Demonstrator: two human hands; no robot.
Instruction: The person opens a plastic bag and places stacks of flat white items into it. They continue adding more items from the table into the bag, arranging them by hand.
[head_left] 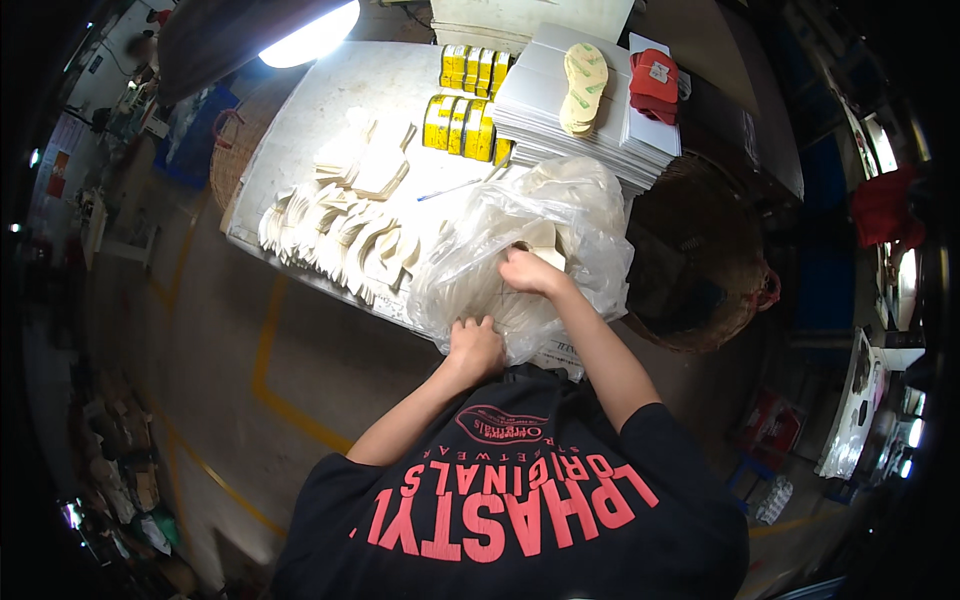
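Observation:
A large clear plastic bag [590,200] lies crumpled at the near right corner of the white table [300,110]. My left hand [475,347] is closed on the bag's near edge, its fingers curled into the film. Farther up, my right hand [530,272] is at the bag's mouth with fingers bent inward; its fingertips are hidden. Beside them a cream cut piece [540,238] shows inside the bag. Left of the bag, many curved cream pieces [345,235] lie fanned out in overlapping rows, with another loose pile [375,160] behind them.
Yellow blocks [459,126] with dark bands stand at the back, beside a stack of pale boards [560,95]. On the boards lie sole-shaped pieces [584,90] and a red folded bundle [654,85]. A wicker basket [700,300] stands right; a lamp [310,35] hangs overhead.

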